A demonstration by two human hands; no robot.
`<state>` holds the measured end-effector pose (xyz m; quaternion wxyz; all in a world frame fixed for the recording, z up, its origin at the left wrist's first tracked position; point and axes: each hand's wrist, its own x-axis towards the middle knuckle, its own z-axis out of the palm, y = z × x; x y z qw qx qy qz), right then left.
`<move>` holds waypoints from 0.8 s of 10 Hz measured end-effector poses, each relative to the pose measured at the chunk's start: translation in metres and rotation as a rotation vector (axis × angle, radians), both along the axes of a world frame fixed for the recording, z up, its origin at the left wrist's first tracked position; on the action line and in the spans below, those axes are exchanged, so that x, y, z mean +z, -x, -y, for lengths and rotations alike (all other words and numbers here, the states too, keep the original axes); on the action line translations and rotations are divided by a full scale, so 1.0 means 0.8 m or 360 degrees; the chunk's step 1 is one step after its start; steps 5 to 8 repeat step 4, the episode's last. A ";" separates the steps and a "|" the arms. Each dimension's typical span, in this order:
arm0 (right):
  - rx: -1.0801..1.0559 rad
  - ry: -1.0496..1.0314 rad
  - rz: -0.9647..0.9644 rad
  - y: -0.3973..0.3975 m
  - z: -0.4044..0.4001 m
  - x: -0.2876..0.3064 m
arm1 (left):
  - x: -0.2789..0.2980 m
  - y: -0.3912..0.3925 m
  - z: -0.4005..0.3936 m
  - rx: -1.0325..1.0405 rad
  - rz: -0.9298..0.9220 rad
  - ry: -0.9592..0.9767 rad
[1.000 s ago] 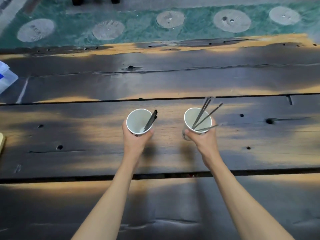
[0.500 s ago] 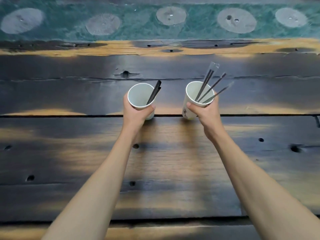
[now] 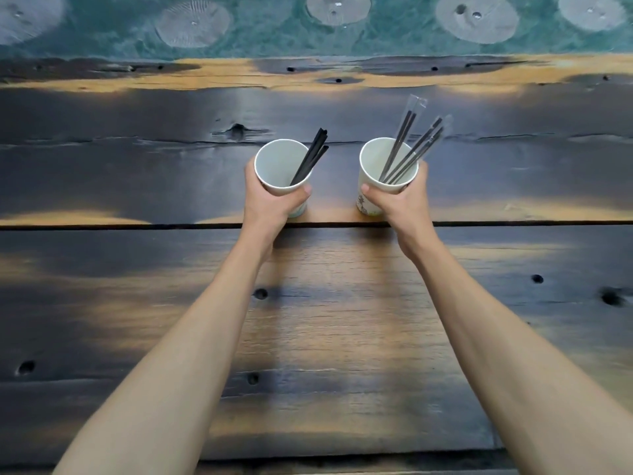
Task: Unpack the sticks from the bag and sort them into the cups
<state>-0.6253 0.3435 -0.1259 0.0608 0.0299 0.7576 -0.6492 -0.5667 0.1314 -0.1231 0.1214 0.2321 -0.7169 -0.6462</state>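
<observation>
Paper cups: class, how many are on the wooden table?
2. The left cup sits in the left hand; the right cup sits in the right hand. Both hold dark sticks.

Both cups (image 3: pixel 281 168) (image 3: pixel 387 166) are white inside; the right one bears a faint greenish print near its base. The sticks (image 3: pixel 313 154) are black. The table (image 3: pixel 325 320) is dark charred wood with amber streaks. Along the frame's top, a teal floor (image 3: pixel 274 32) with grey round patches.

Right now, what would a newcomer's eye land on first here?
Two white paper cups mid-table, one gripped in each hand: the left hand holds the left cup with bare black sticks, the right hand holds the right cup with clear-wrapped black sticks. The dark scorched wooden table frames them.
</observation>
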 end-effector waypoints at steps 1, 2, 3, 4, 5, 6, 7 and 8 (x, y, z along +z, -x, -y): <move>0.0036 0.0059 0.0067 -0.007 -0.005 0.001 | 0.000 -0.005 -0.002 -0.0023 0.0005 -0.0036; 0.0096 0.0022 0.0141 -0.024 -0.014 0.010 | 0.006 -0.022 -0.001 -0.0022 0.0105 -0.0064; 0.0050 -0.0112 0.0203 -0.051 -0.025 0.019 | 0.016 -0.048 -0.001 0.0046 0.0259 0.0053; -0.0048 -0.0139 0.0177 -0.090 -0.032 0.041 | 0.040 -0.085 -0.010 0.0196 0.0249 0.0036; -0.0048 -0.0139 0.0177 -0.090 -0.032 0.041 | 0.040 -0.085 -0.010 0.0196 0.0249 0.0036; -0.0048 -0.0139 0.0177 -0.090 -0.032 0.041 | 0.040 -0.085 -0.010 0.0196 0.0249 0.0036; -0.0048 -0.0139 0.0177 -0.090 -0.032 0.041 | 0.040 -0.085 -0.010 0.0196 0.0249 0.0036; -0.0048 -0.0139 0.0177 -0.090 -0.032 0.041 | 0.040 -0.085 -0.010 0.0196 0.0249 0.0036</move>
